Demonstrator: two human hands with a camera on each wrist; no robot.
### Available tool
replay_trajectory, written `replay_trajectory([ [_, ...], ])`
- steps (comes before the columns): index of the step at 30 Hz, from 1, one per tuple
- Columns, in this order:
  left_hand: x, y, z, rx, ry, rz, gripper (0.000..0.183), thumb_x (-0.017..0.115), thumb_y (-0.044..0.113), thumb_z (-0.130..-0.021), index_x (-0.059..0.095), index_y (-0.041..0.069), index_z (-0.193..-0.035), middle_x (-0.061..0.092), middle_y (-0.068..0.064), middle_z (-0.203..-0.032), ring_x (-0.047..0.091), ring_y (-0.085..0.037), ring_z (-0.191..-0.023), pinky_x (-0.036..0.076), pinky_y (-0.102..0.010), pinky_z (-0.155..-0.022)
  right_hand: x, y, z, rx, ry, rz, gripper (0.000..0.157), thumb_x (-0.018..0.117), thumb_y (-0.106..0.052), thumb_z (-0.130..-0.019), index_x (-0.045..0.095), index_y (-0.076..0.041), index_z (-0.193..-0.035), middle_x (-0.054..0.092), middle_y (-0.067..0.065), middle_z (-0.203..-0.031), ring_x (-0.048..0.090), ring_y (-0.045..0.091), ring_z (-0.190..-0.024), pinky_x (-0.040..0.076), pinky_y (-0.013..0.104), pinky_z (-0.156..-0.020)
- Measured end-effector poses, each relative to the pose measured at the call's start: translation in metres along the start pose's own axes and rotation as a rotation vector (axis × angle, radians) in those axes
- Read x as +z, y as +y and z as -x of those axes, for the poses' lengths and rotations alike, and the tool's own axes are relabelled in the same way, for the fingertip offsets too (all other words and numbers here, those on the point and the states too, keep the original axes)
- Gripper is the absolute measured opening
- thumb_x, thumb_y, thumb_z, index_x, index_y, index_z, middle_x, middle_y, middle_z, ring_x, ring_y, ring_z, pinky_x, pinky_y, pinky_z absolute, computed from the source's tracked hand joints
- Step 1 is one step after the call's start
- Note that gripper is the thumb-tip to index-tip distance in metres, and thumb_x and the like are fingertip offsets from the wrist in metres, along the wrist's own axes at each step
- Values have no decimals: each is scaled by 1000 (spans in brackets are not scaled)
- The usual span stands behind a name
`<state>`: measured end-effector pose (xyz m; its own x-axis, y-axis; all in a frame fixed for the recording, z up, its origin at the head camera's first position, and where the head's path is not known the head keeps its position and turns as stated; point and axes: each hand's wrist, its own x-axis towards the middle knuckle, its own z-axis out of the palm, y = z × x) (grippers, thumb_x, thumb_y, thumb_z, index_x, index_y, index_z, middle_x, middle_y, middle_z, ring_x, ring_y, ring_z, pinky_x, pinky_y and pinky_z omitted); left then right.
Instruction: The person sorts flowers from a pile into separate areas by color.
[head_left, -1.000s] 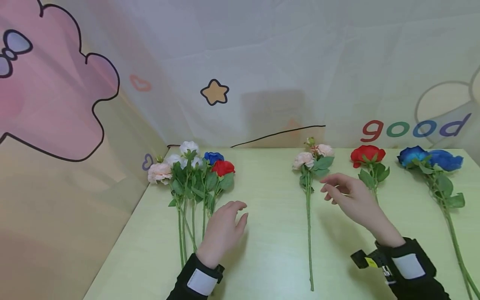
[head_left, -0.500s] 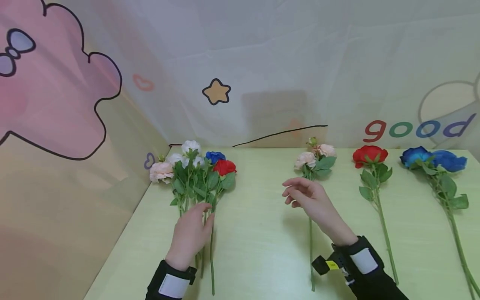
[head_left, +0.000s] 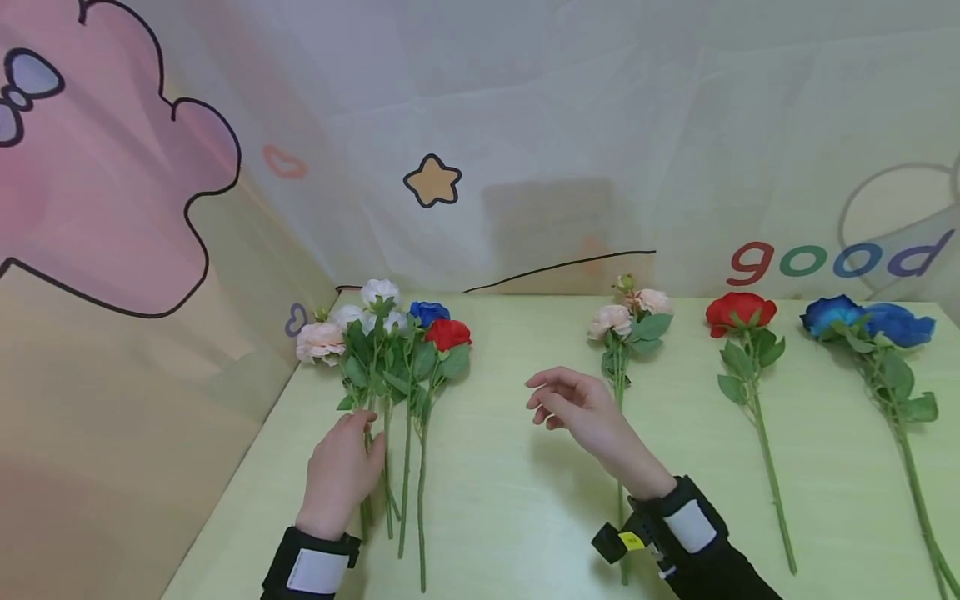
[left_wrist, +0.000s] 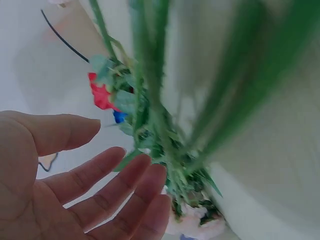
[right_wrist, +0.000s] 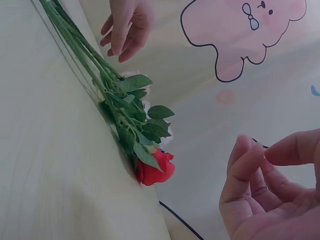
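My left hand hangs over the stems of a bunch of artificial flowers on the left of the table. The left wrist view shows its fingers spread and holding nothing, beside the green stems. White, pale pink, blue and red blooms make up the bunch; the red rose lies at its right side. My right hand is over the middle of the table, fingers loosely bent with nothing in them. Its forearm crosses above the stem of a pale pink flower.
Right of the pink flower lie a single red rose and, farther over, blue flowers on long stems. A printed cloth hangs behind the pale table, with a side panel along its left edge.
My left hand has moved left and slightly nearer me, across the bunch's stems. My right hand has moved left from near the red rose, past the pink flower's stem. The flowers lie as before.
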<state>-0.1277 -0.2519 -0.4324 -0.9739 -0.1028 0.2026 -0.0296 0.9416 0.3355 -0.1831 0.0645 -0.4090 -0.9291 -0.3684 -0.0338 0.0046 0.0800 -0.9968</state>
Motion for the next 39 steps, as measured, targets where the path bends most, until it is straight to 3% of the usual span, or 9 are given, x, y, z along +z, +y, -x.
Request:
replay_trajectory([
  [8, 0, -10, -4, -70, -69, -29, 38, 68, 14, -92, 61, -8, -122, 68, -22, -94, 65, -31, -72, 51, -44, -57, 3, 3, -1, -10, -21, 3, 24, 52, -6, -102, 60, 5, -121, 68, 0, -90, 65, 10, -78, 56, 25, -74],
  [16, 5, -11, -9, -70, -134, -34, 38, 68, 15, -92, 62, -8, -121, 69, -26, -101, 68, -39, -81, 54, -48, -63, 1, 2, -1, -9, -12, 10, 24, 52, -7, -102, 60, 5, -122, 68, 1, -91, 65, 10, -78, 57, 26, -75],
  [24, 10, -10, -15, -78, -200, -26, 24, 68, 17, -93, 69, -4, -104, 72, -20, -96, 64, -26, -70, 49, -37, -56, 4, 3, 0, -37, -31, 22, 23, 51, -6, -102, 61, 6, -119, 67, 1, -90, 65, 9, -77, 57, 27, -74],
  [32, 9, -12, -15, -99, -199, 53, 21, 67, 17, -94, 72, -2, -100, 73, -16, -89, 53, -16, -56, 39, -29, -49, 4, 3, 0, -47, -35, 38, 23, 51, -6, -102, 61, 6, -119, 67, 2, -91, 65, 9, -77, 57, 26, -74],
  [39, 3, -15, -16, -99, -180, 115, 18, 64, 9, -93, 71, -3, -105, 67, -9, -77, 52, -14, -56, 40, -28, -51, 1, 2, 1, -37, -29, 43, 23, 51, -7, -102, 61, 5, -120, 67, 3, -91, 64, 11, -79, 56, 24, -74],
])
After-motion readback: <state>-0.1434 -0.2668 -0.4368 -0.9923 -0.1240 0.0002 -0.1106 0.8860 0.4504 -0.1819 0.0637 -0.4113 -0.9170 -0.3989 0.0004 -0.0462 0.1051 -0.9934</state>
